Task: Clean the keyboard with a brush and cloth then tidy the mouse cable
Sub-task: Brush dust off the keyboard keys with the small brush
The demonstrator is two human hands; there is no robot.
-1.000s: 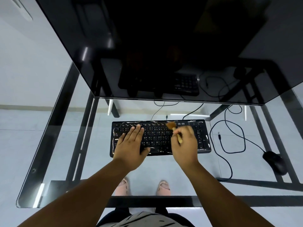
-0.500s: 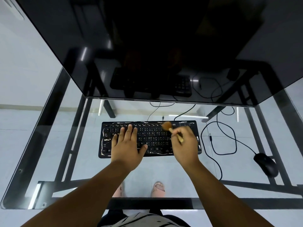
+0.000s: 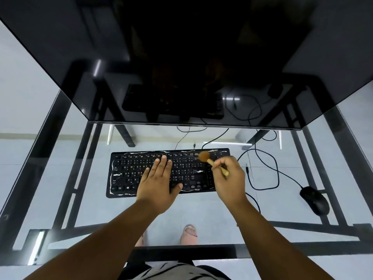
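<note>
A black keyboard (image 3: 129,170) with white streaks along its edges lies on the glass desk (image 3: 201,215). My left hand (image 3: 159,182) rests flat on its middle keys, fingers spread. My right hand (image 3: 230,180) grips a small brush (image 3: 210,161) by its pale wooden handle; the brown bristles touch the top row at the keyboard's right end. To the right lies a black mouse (image 3: 314,200), its cable (image 3: 276,168) looping loosely across the glass. No cloth is in view.
A large dark monitor (image 3: 181,57) hangs over the far half of the desk, close above the keyboard. Other cables (image 3: 214,138) run from behind the keyboard under the monitor. The desk's black frame (image 3: 302,227) and my feet show through the glass.
The view has shifted a little, so the keyboard sits further left in the frame. My right hand keeps the brush at the keyboard's upper right. My left hand stays flat on the keys.
</note>
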